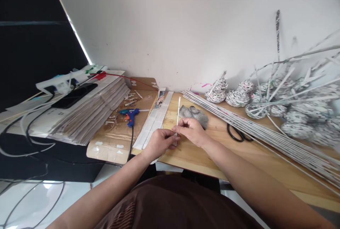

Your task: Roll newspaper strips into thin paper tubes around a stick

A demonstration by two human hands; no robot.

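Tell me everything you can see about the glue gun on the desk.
The glue gun lies on its side on brown cardboard, its front pointing left. Its body and handle look like blue plastic, with a teal front section and an orange trigger. A thin whitish stick juts from the back towards the flat paper strips. A black cord runs from the handle towards the desk's near edge. Neither the left hand nor the right hand touches it.
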